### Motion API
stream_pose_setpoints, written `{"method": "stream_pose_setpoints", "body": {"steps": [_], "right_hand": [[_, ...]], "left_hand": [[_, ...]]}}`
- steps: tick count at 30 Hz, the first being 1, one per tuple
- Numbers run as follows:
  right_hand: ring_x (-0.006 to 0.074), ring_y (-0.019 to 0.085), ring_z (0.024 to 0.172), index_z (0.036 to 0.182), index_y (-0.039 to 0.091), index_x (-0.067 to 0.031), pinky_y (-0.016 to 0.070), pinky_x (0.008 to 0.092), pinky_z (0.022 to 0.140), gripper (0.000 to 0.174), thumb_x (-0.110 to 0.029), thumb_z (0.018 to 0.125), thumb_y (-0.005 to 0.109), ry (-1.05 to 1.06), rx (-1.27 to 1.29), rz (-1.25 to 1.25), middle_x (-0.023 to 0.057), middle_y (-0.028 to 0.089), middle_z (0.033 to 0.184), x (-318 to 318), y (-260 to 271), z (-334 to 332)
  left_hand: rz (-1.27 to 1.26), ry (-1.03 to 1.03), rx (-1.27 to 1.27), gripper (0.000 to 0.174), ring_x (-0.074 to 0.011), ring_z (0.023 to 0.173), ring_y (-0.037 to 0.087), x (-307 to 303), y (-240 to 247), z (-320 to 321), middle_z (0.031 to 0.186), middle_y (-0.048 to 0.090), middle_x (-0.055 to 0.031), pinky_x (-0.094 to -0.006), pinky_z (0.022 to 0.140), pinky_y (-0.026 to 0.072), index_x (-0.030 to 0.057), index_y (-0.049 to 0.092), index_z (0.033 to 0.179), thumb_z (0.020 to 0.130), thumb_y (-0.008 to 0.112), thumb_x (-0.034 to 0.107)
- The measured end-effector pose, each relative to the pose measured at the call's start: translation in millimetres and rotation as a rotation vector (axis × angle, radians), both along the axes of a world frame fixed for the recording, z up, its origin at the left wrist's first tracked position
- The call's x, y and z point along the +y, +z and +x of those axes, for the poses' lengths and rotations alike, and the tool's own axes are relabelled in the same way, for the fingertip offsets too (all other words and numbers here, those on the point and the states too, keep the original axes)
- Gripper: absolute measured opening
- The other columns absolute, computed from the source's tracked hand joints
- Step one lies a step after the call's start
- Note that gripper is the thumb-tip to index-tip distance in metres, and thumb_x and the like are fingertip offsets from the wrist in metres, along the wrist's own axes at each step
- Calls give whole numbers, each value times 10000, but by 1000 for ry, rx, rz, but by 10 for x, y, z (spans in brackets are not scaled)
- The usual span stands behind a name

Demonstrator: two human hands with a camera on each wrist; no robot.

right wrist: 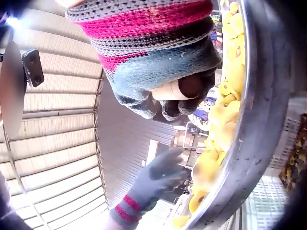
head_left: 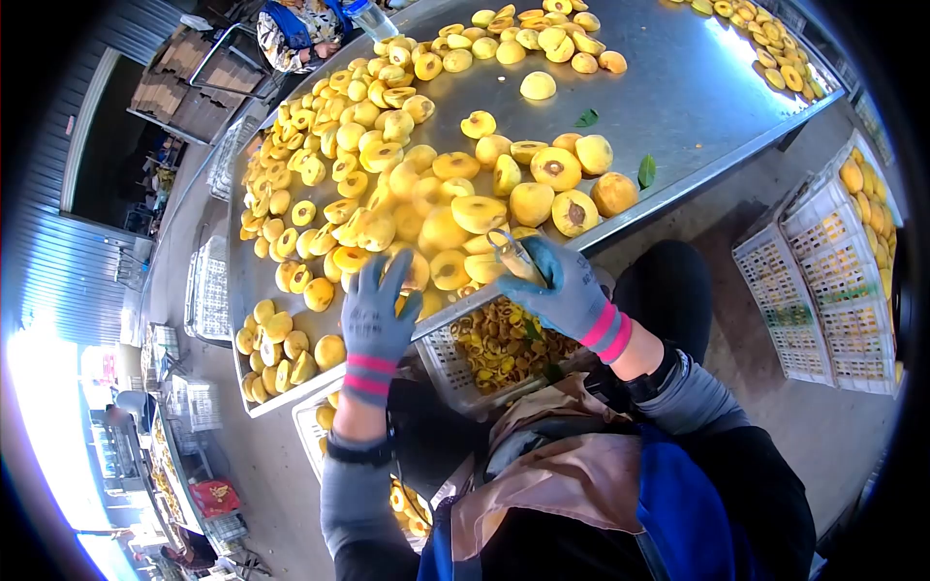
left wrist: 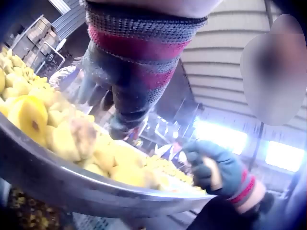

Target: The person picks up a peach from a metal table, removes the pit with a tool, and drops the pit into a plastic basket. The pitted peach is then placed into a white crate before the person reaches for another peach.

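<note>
My left hand (head_left: 373, 315), in a grey glove with pink bands, reaches over the table's near edge. Its fingers are spread and extended just above halved yellow peaches (head_left: 448, 269), holding nothing. Gloved the same way, my right hand (head_left: 567, 295) grips the pale handle of a small pitting tool (head_left: 520, 261), whose thin metal loop points toward the fruit. The handle (right wrist: 168, 90) also shows inside the curled fingers in the right wrist view. Several peach halves lie cut side up, some with brown pits or hollows. One peach half (left wrist: 79, 136) near the left hand is blurred.
The metal table (head_left: 668, 87) has a raised rim. Under its near edge sits a crate (head_left: 441, 363) of brown-yellow scraps. White crates (head_left: 804, 281) holding peaches stand at the right. Two green leaves lie on the table, and another person (head_left: 300, 39) is at the far left side.
</note>
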State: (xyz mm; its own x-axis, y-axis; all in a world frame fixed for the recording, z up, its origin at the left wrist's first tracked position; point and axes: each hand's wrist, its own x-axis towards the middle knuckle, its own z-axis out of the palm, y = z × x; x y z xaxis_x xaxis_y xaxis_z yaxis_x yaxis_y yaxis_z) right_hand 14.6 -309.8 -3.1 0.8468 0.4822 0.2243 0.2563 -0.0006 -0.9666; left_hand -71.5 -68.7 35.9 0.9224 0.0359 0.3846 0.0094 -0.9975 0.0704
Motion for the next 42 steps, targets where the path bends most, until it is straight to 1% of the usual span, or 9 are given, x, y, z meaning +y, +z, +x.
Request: {"method": "stream_pose_setpoints", "body": {"steps": [3, 8, 15, 17, 22, 27, 33, 38, 42], "right_hand": [[150, 580, 695, 1072, 610, 3, 493, 305, 667, 360, -177, 812, 783, 49, -21, -21, 82, 640, 819, 3, -66, -14], [124, 586, 630, 1077, 615, -8, 486, 300, 615, 350, -182, 820, 778, 115, 143, -13, 77, 627, 780, 25, -18, -43], [349, 675, 760, 1138, 581, -24, 523, 424, 685, 359, -222, 868, 709, 207, -74, -64, 195, 664, 863, 237, 10, -136], [409, 651, 837, 1164, 544, 4, 511, 461, 715, 408, -226, 869, 708, 225, -152, 44, 222, 658, 916, 412, -242, -236], [431, 628, 840, 1124, 557, 6, 491, 478, 707, 389, -231, 860, 718, 213, -132, 145, 224, 651, 901, 562, -138, -330], [431, 631, 859, 1126, 578, -18, 496, 468, 705, 394, -299, 881, 704, 218, -181, -2, 227, 653, 912, 537, -101, -471], [389, 659, 840, 1147, 597, -45, 528, 454, 717, 369, -279, 881, 698, 208, -262, -4, 191, 676, 924, 484, -58, -485], [379, 664, 805, 1155, 611, -67, 535, 450, 690, 360, -280, 877, 691, 130, -426, -61, 170, 683, 934, 485, -79, -487], [382, 661, 793, 1156, 614, -76, 533, 451, 669, 356, -287, 879, 683, 107, -418, -28, 166, 684, 929, 484, -98, -503]], "left_hand": [[71, -133, 149, 565, -272, 941, 628, 464, -394, 315, 1096, 643, -96, -399, 803, 543, 132, 586, 1306, 780, 762, 244], [-1336, 228, 151, 491, -223, 947, 676, 1112, -551, 162, 1162, 656, -129, -339, 716, 597, 33, 548, 1314, 944, 653, 339], [-2318, -232, -66, 517, -333, 1103, 630, 856, -503, -425, 1294, 582, -177, -443, 855, 573, 12, 462, 1349, 962, 603, 324], [-696, 14, -109, 573, -294, 1115, 613, 413, -478, -477, 1254, 598, -140, -373, 908, 536, 17, 468, 1334, 837, 736, 114], [-1725, 106, -180, 690, -246, 1116, 600, -139, -541, -405, 1224, 599, -120, -333, 957, 499, 20, 458, 1336, 721, 761, -61], [-1818, -46, -71, 707, -242, 1212, 532, -329, -320, -399, 1302, 559, -120, -375, 1057, 427, 17, 432, 1402, 1026, 266, 592], [-1090, 39, -198, 582, -238, 1147, 569, -509, -268, -428, 1261, 581, -119, -370, 1042, 428, 15, 441, 1373, 1038, 395, 488], [-1826, 61, -229, 611, -243, 1121, 579, -515, -264, -423, 1242, 587, -134, -362, 1031, 432, 22, 486, 1326, 1038, 327, 537], [-1494, 118, -261, 649, -225, 1112, 574, -546, -370, -420, 1226, 587, -128, -348, 1010, 438, 8, 511, 1299, 1037, 289, 559]]}}
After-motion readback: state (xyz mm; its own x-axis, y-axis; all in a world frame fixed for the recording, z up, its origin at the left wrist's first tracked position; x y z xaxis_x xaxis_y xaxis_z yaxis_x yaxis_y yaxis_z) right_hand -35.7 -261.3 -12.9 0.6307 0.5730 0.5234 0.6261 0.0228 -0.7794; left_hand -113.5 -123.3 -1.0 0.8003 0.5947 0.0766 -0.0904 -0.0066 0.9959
